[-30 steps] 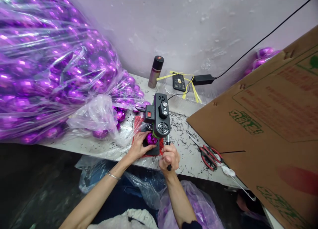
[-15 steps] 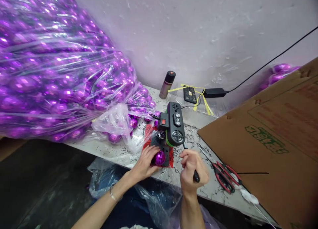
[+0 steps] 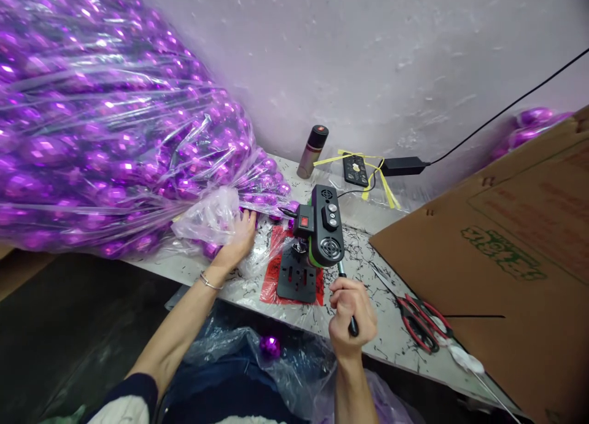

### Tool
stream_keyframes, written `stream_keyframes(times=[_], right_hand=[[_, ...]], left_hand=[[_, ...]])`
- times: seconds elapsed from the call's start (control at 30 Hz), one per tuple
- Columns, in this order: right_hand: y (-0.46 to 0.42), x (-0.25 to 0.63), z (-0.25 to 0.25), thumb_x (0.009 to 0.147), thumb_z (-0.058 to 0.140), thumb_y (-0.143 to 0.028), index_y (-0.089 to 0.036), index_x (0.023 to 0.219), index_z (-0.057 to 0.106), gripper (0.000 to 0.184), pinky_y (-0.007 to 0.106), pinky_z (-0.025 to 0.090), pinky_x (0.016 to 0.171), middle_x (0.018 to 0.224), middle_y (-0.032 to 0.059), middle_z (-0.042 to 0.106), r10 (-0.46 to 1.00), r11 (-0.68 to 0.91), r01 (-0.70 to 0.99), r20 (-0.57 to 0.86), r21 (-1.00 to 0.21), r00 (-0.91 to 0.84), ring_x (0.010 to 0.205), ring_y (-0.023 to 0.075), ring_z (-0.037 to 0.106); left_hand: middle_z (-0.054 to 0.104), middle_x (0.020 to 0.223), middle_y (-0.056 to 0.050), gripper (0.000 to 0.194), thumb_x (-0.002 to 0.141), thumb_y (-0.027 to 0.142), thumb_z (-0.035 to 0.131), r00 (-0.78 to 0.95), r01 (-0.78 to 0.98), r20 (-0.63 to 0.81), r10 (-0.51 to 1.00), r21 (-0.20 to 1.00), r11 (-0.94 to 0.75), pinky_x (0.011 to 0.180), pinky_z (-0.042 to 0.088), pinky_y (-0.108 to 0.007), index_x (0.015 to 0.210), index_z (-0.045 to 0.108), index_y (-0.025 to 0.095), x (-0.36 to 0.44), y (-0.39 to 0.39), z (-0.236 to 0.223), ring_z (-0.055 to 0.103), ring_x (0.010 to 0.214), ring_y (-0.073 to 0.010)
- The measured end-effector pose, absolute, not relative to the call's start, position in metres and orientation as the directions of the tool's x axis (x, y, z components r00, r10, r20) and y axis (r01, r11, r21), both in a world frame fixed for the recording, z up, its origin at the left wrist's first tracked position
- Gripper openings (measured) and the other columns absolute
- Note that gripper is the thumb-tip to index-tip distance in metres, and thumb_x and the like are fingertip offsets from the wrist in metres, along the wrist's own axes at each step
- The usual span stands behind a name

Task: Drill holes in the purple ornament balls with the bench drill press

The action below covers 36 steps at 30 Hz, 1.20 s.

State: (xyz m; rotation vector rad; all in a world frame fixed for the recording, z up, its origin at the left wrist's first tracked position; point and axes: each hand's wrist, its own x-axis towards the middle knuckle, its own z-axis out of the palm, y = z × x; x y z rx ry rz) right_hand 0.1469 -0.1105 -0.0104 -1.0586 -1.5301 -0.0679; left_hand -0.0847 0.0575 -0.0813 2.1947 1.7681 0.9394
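My right hand (image 3: 350, 310) is closed around the black lever handle of a small black bench press machine (image 3: 323, 225). The machine's black base plate (image 3: 297, 274) lies bare on a red sheet. My left hand (image 3: 239, 238) reaches into the open mouth of a big clear plastic bag of shiny purple balls (image 3: 105, 135), fingers spread on the balls at the bag's opening. One purple ball (image 3: 270, 345) lies below the table edge in a clear bag.
A brown bottle (image 3: 313, 150), a small black device with yellow ribbon (image 3: 356, 169) and a power adapter (image 3: 405, 165) sit by the wall. Red-handled scissors (image 3: 421, 327) lie right of the machine. A large cardboard sheet (image 3: 501, 258) leans at the right. Black shavings litter the table.
My left hand took the purple ball off the base plate; a ball now lies in the bag below. The hand then moved left into the big bag. My right hand stayed on the lever.
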Motion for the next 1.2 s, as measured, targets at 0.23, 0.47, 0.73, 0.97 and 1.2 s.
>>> stream_keyframes(times=[0.23, 0.47, 0.73, 0.97, 1.2], right_hand=[[-0.11, 0.148, -0.012, 0.094, 0.046, -0.005, -0.022, 0.072, 0.055, 0.028, 0.032, 0.049, 0.062, 0.064, -0.0016, 0.057, 0.561, 0.582, 0.644, 0.818, -0.497, 0.124, 0.069, 0.0164, 0.065], [-0.108, 0.146, -0.005, 0.095, 0.047, -0.007, -0.021, 0.071, 0.055, 0.029, 0.03, 0.047, 0.06, 0.063, -0.0015, 0.058, 0.554, 0.574, 0.652, 0.821, -0.496, 0.136, 0.067, 0.0154, 0.064], [-0.105, 0.143, 0.019, 0.097, 0.048, -0.008, -0.021, 0.069, 0.054, 0.031, 0.028, 0.042, 0.055, 0.064, -0.0012, 0.059, 0.582, 0.546, 0.642, 0.795, -0.538, 0.172, 0.064, 0.0137, 0.063], [-0.103, 0.143, 0.031, 0.098, 0.048, -0.007, -0.02, 0.069, 0.054, 0.031, 0.027, 0.043, 0.058, 0.066, -0.0012, 0.059, 0.617, 0.546, 0.611, 0.768, -0.574, 0.17, 0.065, 0.0118, 0.06], [-0.104, 0.144, 0.032, 0.097, 0.047, -0.007, -0.02, 0.071, 0.054, 0.03, 0.026, 0.043, 0.058, 0.067, -0.001, 0.058, 0.629, 0.543, 0.604, 0.759, -0.584, 0.168, 0.065, 0.0119, 0.06]], left_hand=[[0.066, 0.136, -0.014, 0.066, 0.087, 0.052, 0.069, 0.095, 0.443, 0.217, 0.972, 0.865, -0.236, 0.107, 0.052, -0.047, 0.143, 0.055, 0.019, -0.095, 0.013, -0.07, 0.065, 0.122, -0.0313], [0.075, 0.119, -0.011, 0.063, 0.083, 0.059, 0.074, 0.188, -0.338, -0.175, 0.966, 0.912, 0.231, 0.082, 0.063, -0.036, 0.132, 0.065, 0.019, -0.054, -0.056, -0.081, 0.075, 0.096, -0.0247], [0.077, 0.109, -0.008, 0.064, 0.071, 0.058, 0.087, 0.188, -0.468, -0.322, 0.928, 0.801, 0.373, 0.073, 0.063, -0.029, 0.119, 0.069, 0.02, -0.027, -0.056, -0.093, 0.075, 0.085, -0.0192], [0.078, 0.113, -0.006, 0.047, 0.08, 0.045, 0.085, 0.164, -0.559, -0.375, 0.913, 0.727, 0.399, 0.084, 0.064, -0.031, 0.118, 0.068, 0.023, -0.024, -0.052, -0.092, 0.076, 0.093, -0.0186], [0.077, 0.115, -0.005, 0.051, 0.076, 0.041, 0.089, 0.202, -0.619, -0.346, 0.916, 0.68, 0.393, 0.087, 0.062, -0.027, 0.118, 0.069, 0.022, -0.014, -0.05, -0.091, 0.075, 0.097, -0.0172]])
